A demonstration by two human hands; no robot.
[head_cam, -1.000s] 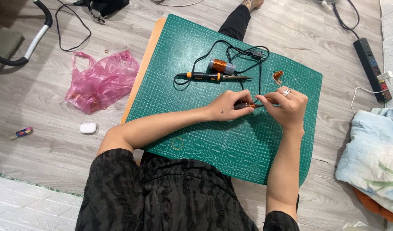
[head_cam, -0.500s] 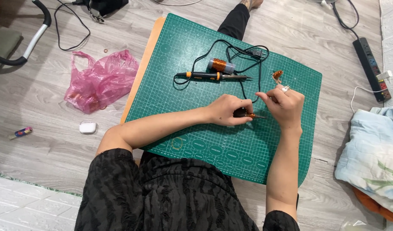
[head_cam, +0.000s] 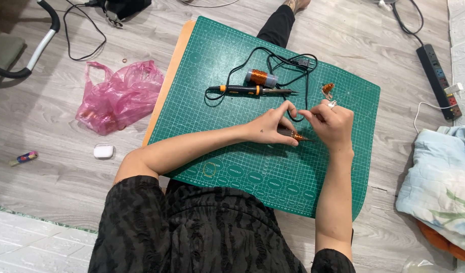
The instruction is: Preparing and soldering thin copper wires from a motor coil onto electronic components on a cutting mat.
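Copper-wound, the small coil (head_cam: 296,136) lies low over the green cutting mat (head_cam: 343,167), pinched by our left hand (head_cam: 271,127); our right hand (head_cam: 333,124) nips its fine wire. Light, kink-prone: we'd grip the core.

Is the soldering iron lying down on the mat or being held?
Lying down, unheld: soldering iron rests flat on green mat, beyond both hands.
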